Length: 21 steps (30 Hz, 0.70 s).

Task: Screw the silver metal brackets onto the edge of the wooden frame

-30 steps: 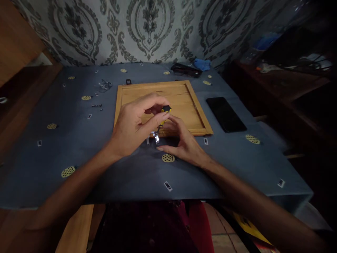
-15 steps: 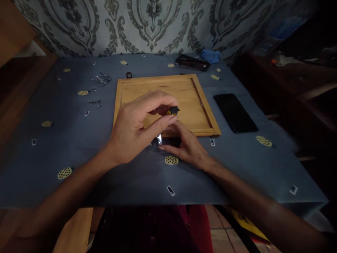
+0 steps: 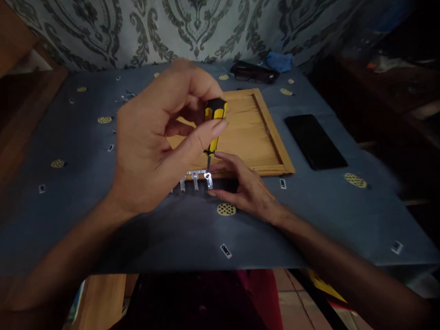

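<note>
My left hand (image 3: pixel 154 137) is closed around the handle of a black and yellow screwdriver (image 3: pixel 213 123). The screwdriver stands nearly upright, its thin shaft meeting the end of a shiny metal hook rail (image 3: pixel 195 176). That rail runs along the near edge of a wooden framed panel (image 3: pixel 254 133), and several hooks hang toward me; my left hand hides part of it. My right hand (image 3: pixel 249 190) holds the rail's right end, thumb by the last hook's tip and fingers over the panel's edge. Whether a screw sits under the screwdriver tip is too small to see.
A black phone (image 3: pixel 314 141) lies right of the panel. Dark glasses (image 3: pixel 254 72) and a blue cloth (image 3: pixel 279 62) are at the back. Small metal pieces (image 3: pixel 128 96) lie at the back left, partly behind my left hand. A patterned curtain (image 3: pixel 195 27) hangs behind the table.
My left hand has risen and tilted, so more of the screwdriver handle, its shaft and the hooks now show. My right hand stays nearly in place. The view has shifted slightly.
</note>
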Motion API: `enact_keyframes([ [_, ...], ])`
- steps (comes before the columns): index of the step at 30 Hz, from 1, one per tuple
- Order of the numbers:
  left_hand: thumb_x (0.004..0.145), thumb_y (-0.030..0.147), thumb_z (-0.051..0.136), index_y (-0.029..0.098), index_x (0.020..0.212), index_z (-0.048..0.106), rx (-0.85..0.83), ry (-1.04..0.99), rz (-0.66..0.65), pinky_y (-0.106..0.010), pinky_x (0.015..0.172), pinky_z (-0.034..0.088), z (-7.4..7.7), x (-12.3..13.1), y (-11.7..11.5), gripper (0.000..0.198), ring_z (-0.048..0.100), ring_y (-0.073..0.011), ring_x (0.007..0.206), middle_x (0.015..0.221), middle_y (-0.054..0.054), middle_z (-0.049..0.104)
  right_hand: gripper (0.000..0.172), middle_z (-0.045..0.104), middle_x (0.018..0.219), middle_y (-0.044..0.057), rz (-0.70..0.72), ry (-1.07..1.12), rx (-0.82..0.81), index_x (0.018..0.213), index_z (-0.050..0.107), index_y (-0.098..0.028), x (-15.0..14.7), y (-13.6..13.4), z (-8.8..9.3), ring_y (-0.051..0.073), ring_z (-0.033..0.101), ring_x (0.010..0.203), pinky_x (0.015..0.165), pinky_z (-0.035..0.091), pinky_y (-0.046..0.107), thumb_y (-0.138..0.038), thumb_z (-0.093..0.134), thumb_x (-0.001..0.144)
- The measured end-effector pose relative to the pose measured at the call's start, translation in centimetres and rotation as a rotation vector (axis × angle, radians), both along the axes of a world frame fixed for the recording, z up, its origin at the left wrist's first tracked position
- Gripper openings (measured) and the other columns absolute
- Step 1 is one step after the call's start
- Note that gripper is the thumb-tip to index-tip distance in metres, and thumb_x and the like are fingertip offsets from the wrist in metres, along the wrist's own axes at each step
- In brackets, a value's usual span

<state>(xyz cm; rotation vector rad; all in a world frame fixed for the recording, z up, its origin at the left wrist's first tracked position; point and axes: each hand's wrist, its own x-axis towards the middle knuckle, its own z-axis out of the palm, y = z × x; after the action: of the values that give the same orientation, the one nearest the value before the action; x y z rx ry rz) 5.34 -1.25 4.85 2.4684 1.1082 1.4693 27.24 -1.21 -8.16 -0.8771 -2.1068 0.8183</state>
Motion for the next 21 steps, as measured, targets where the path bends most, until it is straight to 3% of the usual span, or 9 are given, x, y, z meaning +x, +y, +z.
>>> enact_keyframes([
  [6,0.09,0.013,0.076,0.025,0.095,0.064,0.031,0.002,-0.006,-0.02,0.064,0.059,-1.7,0.3,0.4,0.018,0.068,-0.0106,0.08,0.088,0.006,0.069,0.074,0.072,0.125,0.01,-0.012,-0.016,0.011,0.156,0.039,-0.031,0.0,-0.1,0.1,0.032,0.071,0.121,0.108,0.056,0.058,-0.048,0.075,0.094],
  [13,0.093,0.018,0.077,0.027,0.098,0.064,0.008,0.006,-0.001,-0.024,0.068,0.063,-2.2,0.4,0.2,0.016,0.068,-0.0126,0.082,0.091,0.005,0.071,0.072,0.073,0.123,0.01,-0.029,-0.028,0.089,0.155,0.042,-0.029,0.0,0.0,-0.2,0.03,0.073,0.111,0.096,0.059,0.05,-0.049,0.074,0.094],
  [21,0.093,0.018,0.075,0.028,0.097,0.068,-0.134,-0.067,-0.022,-0.028,0.074,0.064,-2.2,0.5,0.0,0.013,0.068,-0.0146,0.086,0.092,0.003,0.07,0.068,0.073,0.123,0.009,-0.027,-0.04,0.047,0.153,0.045,-0.029,-0.1,-0.1,0.4,0.029,0.073,0.112,0.098,0.059,0.05,-0.046,0.075,0.095],
])
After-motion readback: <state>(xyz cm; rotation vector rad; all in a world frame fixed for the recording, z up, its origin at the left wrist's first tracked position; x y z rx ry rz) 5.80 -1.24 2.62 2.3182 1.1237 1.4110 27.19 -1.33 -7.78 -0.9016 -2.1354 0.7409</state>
